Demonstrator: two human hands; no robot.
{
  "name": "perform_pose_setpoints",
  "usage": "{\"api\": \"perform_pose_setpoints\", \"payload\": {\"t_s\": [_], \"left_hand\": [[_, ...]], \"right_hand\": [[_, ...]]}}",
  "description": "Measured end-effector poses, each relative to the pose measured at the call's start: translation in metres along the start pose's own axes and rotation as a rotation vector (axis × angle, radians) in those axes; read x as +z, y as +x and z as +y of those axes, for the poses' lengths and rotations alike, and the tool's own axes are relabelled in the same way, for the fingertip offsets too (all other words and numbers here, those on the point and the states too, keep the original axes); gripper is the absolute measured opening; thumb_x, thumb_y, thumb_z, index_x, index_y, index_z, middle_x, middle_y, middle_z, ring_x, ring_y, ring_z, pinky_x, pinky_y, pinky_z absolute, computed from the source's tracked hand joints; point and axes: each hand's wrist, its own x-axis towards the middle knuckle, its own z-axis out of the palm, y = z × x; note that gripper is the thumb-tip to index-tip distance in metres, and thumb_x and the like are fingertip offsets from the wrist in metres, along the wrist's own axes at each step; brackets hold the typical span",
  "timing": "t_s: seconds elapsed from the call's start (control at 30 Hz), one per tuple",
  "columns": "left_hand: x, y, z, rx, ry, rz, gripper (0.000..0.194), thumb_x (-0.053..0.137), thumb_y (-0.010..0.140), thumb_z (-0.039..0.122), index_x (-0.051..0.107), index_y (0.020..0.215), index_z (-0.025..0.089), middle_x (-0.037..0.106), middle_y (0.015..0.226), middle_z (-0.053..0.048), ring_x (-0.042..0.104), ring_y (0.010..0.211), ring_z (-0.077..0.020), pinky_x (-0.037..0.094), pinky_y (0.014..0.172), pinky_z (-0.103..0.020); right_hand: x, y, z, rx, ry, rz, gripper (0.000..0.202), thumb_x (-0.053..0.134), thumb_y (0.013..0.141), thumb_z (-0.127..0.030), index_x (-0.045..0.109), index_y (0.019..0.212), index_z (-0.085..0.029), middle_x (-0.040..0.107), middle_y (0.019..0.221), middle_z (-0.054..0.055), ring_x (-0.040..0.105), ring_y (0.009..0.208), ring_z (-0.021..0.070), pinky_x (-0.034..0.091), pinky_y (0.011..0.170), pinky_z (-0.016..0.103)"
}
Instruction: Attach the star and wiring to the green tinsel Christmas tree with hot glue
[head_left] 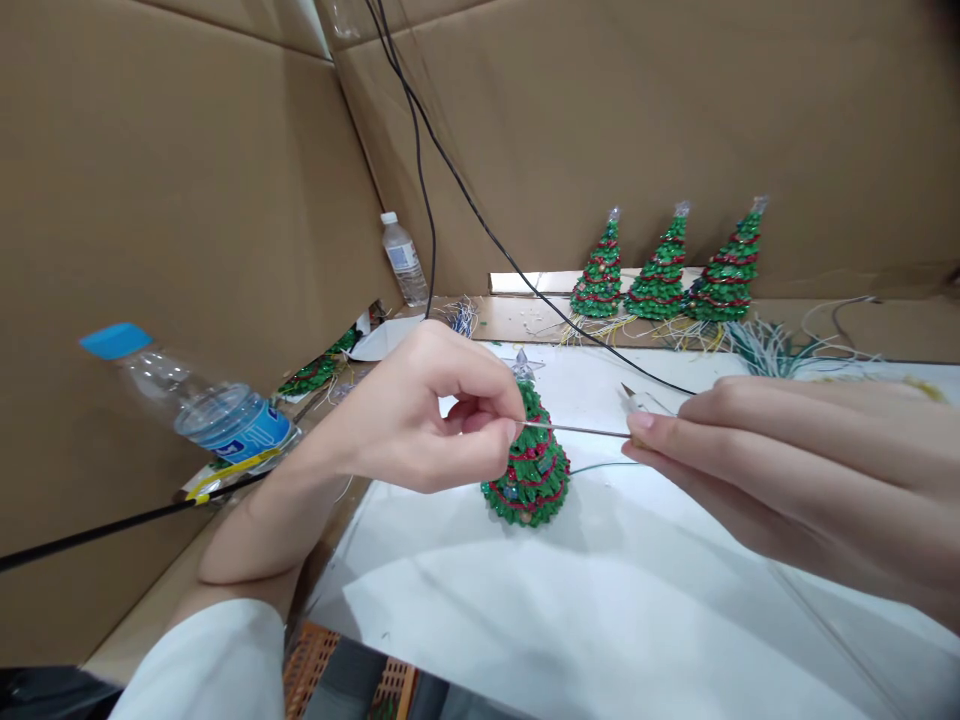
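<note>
Head view, left hand: the left hand (pixel 420 410) is curled nearly closed, thumb and forefinger pinching one end of a thin grey strand (pixel 577 429); wire or rod, I cannot tell.
Right hand: the right hand (pixel 750 450) is closed with its fingers fairly straight, thumb tip at the strand's other end. A pointed tool (pixel 634 399) sticks out of its grasp beyond the thumb, tip up and to the left; the rest is hidden.
Strand: nearly level, stretched between the two hands.
Decorated tree: the green tree (pixel 534 470) stands upright on the white table (pixel 562 620), just beyond the left fingertips and partly behind them and the strand, its clear star (pixel 525 365) at the top.
Green wire: a thin green wire (pixel 604 465) runs from near the tree's base toward the right hand.
Tree row: three similar trees (pixel 660 270) stand beyond the right hand, with a wire bundle (pixel 772 348) near the rightmost.
Bottles: a blue-capped bottle (pixel 240 415) leans left of the left hand; a small white-capped bottle (pixel 406 262) is beyond it, by the cardboard wall (pixel 187 200).
Cable: a black cable (pixel 487 232) slants down beyond both hands.
Basket: an orange basket (pixel 307 655) shows below the left hand, nearer the wearer.
</note>
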Motion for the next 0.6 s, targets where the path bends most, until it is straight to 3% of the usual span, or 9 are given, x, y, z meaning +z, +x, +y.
{"api": "perform_pose_setpoints", "payload": {"t_s": [0.1,0.27,0.4,0.6], "left_hand": [[0.002,0.0,-0.001,0.017,0.012,0.003,0.016,0.052,0.062,0.002,0.061,0.056,0.013,0.047,0.046,0.005,0.035,0.042,-0.0037,0.028,0.04,-0.016],[0.004,0.001,-0.002,0.006,0.008,0.0,0.017,0.05,0.063,0.004,0.061,0.055,0.013,0.055,0.049,0.003,0.04,0.041,-0.0043,0.03,0.04,-0.016],[0.004,0.002,-0.002,-0.072,-0.002,-0.02,0.017,0.048,0.062,0.006,0.06,0.052,0.013,0.052,0.046,0.003,0.04,0.041,-0.0054,0.029,0.039,-0.017],[0.002,0.002,-0.001,-0.174,-0.092,-0.062,0.018,0.047,0.062,0.008,0.059,0.051,0.013,0.048,0.044,0.003,0.041,0.041,-0.0057,0.028,0.038,-0.018]], "right_hand": [[0.002,0.004,0.0,0.042,-0.033,-0.026,0.015,0.058,0.082,-0.007,0.061,0.092,-0.017,0.062,0.064,-0.001,0.045,0.051,0.0098,0.032,0.045,0.027],[0.002,0.003,0.001,0.024,-0.054,-0.023,0.008,0.059,0.083,-0.009,0.059,0.086,-0.016,0.061,0.061,0.0,0.042,0.051,0.0098,0.031,0.045,0.028],[-0.003,-0.002,0.004,-0.029,-0.015,-0.028,0.009,0.056,0.085,-0.01,0.059,0.091,-0.016,0.062,0.066,0.0,0.052,0.058,0.0118,0.035,0.049,0.03],[-0.005,-0.008,-0.006,-0.024,-0.015,-0.056,0.022,0.036,0.094,-0.016,0.057,0.095,-0.02,0.066,0.078,0.004,0.059,0.076,0.0183,0.04,0.058,0.036]]}}
